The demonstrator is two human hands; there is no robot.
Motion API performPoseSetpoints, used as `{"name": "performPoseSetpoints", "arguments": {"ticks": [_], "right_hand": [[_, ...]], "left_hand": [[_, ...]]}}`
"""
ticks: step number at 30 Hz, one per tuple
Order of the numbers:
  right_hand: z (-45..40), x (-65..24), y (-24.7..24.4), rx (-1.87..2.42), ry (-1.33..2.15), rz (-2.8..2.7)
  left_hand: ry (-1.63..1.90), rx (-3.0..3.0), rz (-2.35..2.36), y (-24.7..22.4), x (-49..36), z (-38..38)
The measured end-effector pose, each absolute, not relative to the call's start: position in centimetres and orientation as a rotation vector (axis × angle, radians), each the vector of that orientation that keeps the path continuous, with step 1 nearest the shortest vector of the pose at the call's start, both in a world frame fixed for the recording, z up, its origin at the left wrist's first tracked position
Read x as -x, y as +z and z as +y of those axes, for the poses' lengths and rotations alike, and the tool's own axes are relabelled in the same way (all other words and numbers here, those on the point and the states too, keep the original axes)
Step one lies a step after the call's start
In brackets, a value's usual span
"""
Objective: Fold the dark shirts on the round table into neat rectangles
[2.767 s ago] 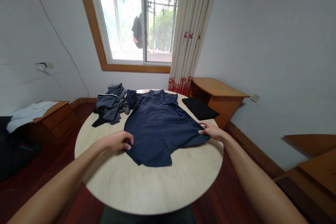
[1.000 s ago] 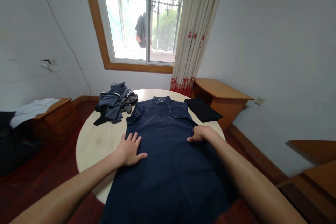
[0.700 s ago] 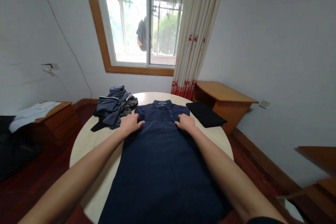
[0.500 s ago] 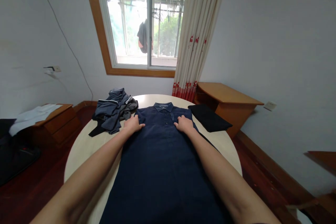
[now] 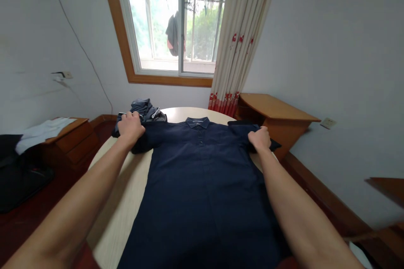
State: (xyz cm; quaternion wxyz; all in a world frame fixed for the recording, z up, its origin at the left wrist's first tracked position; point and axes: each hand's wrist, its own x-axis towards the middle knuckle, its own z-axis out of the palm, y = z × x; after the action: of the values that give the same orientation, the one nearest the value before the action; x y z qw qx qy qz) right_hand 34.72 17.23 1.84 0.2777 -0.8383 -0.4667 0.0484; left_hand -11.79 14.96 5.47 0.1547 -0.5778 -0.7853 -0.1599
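Note:
A dark navy collared shirt (image 5: 195, 176) lies front side up on a pale round table (image 5: 110, 214), its collar toward the window and its hem out of sight below. My left hand (image 5: 130, 128) is closed on the end of the sleeve at the left, close to a heap of grey and dark clothes (image 5: 143, 107). Gripped in my right hand (image 5: 260, 138) is the end of the other sleeve, stretched out to the right. That sleeve partly covers a folded black garment (image 5: 275, 144) near the table's right edge.
Behind the table are a window (image 5: 176, 29) and a patterned curtain (image 5: 236, 38). A wooden desk (image 5: 279, 111) stands close to the table at the right. To the left, white cloth (image 5: 47, 132) lies on a low wooden cabinet (image 5: 75, 138).
Both hands have moved outward from the shirt's chest, left and right. The two sleeves, earlier tucked in by the body, are now drawn out sideways. The view has tipped slightly downward.

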Motion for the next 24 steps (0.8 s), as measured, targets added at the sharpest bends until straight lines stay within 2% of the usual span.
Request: {"name": "performPoseSetpoints", "arguments": {"ticks": [3,5,11,15,19,24], "right_hand": [[16.5,-32.9,1.4,2.151,-0.134,-1.355],[16.6,-29.5,0.5,1.981,-0.220,-1.692],[18.9,-22.2,-3.9,1.748,0.125,-2.378],[20.1,-24.6,-5.9,1.880,0.243,-2.345],[21.3,-26.0,-5.8,2.079,0.238,-2.230],[22.7,-21.9,-5.6,1.938,0.261,-2.330]], "left_hand": [[-0.437,1.860,-1.991,3.5,8.4,14.7],[-0.374,2.111,-1.904,1.5,4.9,15.3],[-0.240,2.551,-1.925,-4.5,-0.8,18.3],[-0.196,2.538,-2.040,-6.2,1.8,19.9],[-0.077,2.397,-2.173,-5.7,2.8,20.7],[-0.126,2.483,-1.984,-5.8,-1.2,21.6]]}}
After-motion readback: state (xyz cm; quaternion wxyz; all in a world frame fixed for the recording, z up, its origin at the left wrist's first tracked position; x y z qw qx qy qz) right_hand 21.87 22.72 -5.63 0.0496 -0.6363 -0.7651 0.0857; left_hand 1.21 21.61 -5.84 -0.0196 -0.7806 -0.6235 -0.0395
